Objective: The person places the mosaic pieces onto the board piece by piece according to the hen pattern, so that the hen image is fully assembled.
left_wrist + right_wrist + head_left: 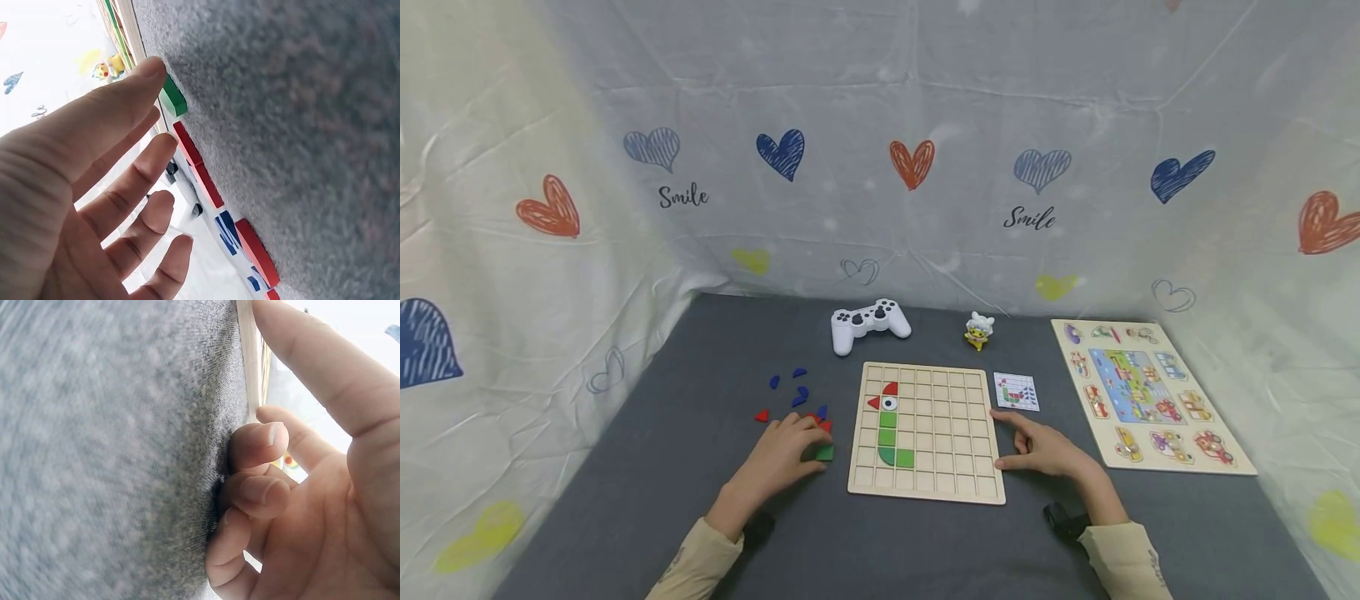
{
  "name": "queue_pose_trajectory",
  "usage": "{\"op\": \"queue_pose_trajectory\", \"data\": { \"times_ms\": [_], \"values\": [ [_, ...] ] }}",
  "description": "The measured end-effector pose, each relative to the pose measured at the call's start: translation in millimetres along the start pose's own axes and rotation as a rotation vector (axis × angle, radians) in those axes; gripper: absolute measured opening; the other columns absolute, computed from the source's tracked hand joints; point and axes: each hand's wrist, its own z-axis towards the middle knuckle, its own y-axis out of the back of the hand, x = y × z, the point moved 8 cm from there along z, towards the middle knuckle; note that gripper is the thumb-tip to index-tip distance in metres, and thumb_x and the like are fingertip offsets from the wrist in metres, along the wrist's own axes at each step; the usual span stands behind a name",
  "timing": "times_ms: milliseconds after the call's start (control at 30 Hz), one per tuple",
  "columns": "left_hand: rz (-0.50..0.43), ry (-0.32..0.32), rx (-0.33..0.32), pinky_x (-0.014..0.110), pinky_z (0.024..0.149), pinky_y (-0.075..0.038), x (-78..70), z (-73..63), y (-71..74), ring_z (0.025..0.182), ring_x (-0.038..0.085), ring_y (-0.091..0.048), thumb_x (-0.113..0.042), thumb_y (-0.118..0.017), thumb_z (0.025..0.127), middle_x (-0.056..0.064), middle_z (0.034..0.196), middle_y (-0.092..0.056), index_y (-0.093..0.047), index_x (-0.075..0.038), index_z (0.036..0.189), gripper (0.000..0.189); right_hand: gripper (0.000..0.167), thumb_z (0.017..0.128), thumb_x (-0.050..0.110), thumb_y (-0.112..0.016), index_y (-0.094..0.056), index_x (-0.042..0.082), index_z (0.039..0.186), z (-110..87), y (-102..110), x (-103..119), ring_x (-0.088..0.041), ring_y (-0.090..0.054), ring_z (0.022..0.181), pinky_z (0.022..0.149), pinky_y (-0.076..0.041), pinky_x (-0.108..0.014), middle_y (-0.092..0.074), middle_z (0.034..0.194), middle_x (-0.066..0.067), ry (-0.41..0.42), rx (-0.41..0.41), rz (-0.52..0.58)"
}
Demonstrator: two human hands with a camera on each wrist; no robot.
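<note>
A square wooden grid board (pixel 955 479) lies flat, its left part holding red, green and white pieces shaped like a bird's head and neck. My left hand (pixel 786 450) hovers low over loose pieces left of the board. Its thumb tip is right at a green piece (pixel 174 97), with the fingers loosely spread and not closed round it. Red pieces (pixel 257 253) lie beyond the fingers. At the board's right edge, my right hand (pixel 1037 446) touches the rim with index finger and thumb spread apart; its other fingers curl loosely against the dark cloth (pixel 125 456).
Several blue pieces (pixel 800 400) and a red triangle (pixel 762 416) lie left of the board. A pattern card (pixel 1017 392) sits at its right. Behind stand a white game controller (pixel 868 323) and a small figurine (pixel 978 330). A picture puzzle board (pixel 1150 396) occupies the right side.
</note>
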Motion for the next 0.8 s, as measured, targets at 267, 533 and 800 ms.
{"op": "queue_pose_trajectory", "data": {
  "times_ms": [267, 533, 800],
  "values": [
    [-0.024, -0.032, 0.078, 0.033, 0.069, -0.034, 2.5, -0.7, -3.4, 0.083, 0.012, -0.044, -0.028, -0.082, 0.067, -0.008, 0.092, -0.058, -0.070, -0.022, 0.100, 0.035, 0.079, 0.076, 0.036, -0.074, -0.038, 0.011, 0.141, 0.6, 0, -1, -0.006, -0.034, 0.053, 0.051, -0.029, -0.022, -0.042, 0.066, 0.003, -0.008, 0.000, 0.009],
    [-0.042, -0.058, 0.198, 0.037, 0.073, -0.037, 2.6, 0.8, -10.0, 0.087, 0.014, -0.044, -0.024, -0.080, 0.070, -0.006, 0.098, -0.059, -0.070, -0.025, 0.106, 0.037, 0.078, 0.076, 0.036, -0.075, -0.038, 0.011, 0.141, 1.0, 0, -2, -0.007, -0.035, 0.054, 0.051, -0.030, -0.022, -0.042, 0.067, 0.002, -0.024, 0.006, 0.028],
    [-0.053, -0.071, 0.175, 0.036, 0.072, -0.038, 2.9, 5.1, -8.8, 0.084, 0.014, -0.047, -0.003, -0.069, 0.076, -0.008, 0.095, -0.063, -0.070, -0.023, 0.100, 0.031, 0.079, 0.075, 0.036, -0.075, -0.038, 0.012, 0.141, 1.7, 0, -3, -0.007, -0.035, 0.053, 0.051, -0.029, -0.022, -0.042, 0.066, 0.003, -0.029, 0.001, 0.019]
  ]
}}
